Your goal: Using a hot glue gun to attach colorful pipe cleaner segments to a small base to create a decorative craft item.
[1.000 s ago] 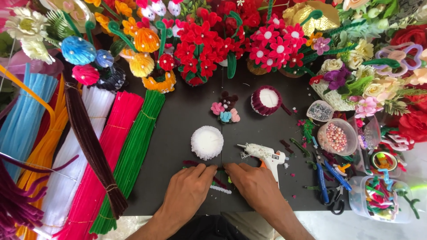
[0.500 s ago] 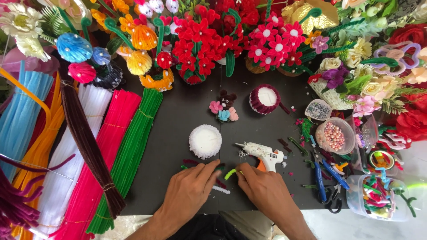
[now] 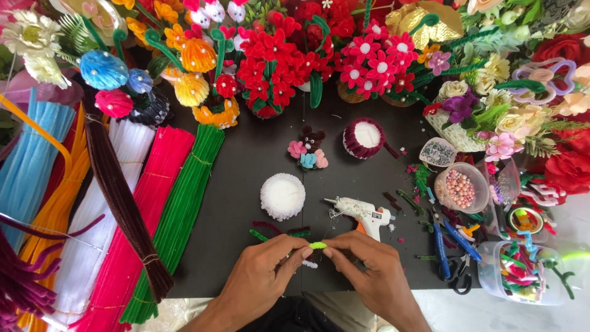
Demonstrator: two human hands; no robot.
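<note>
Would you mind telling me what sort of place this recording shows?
Most likely a handicraft worktable for making pipe-cleaner flowers. Bundles of fuzzy craft stems, such as the long green bundle, lie beside a white glue gun, finished red stem flowers line the back, and both hands pinch a small lime-green stem piece.

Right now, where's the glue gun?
Head view: the white glue gun lies on the black mat, right of the white fluffy disc and just above the right hand.
</note>
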